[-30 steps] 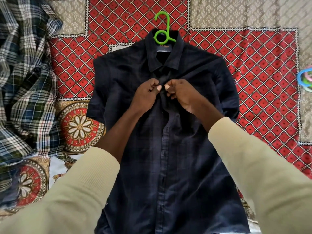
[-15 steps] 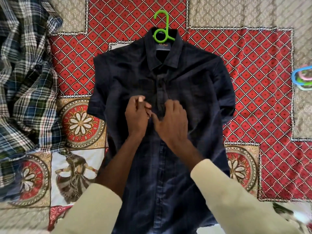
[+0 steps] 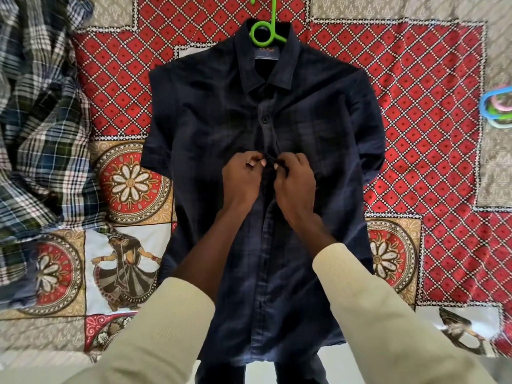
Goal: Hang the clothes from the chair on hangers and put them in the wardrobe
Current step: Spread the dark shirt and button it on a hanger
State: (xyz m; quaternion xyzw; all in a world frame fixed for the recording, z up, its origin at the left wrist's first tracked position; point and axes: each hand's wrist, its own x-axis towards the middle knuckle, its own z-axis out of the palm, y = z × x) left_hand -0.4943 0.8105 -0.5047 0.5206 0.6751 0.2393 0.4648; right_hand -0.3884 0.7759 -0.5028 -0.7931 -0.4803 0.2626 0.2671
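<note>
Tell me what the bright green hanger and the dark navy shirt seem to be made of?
The bright green hanger looks like moulded plastic: smooth, glossy, one even colour. The dark navy shirt seems a woven matte fabric, perhaps cotton; it creases softly and shows a faint check. The exact fibre cannot be told.

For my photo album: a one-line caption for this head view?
Both hands button a dark shirt on a green hanger.

A home bedroom: a patterned bedspread (image 3: 415, 106) covers a bed, with shirts and hangers (image 3: 496, 106) on it
</note>
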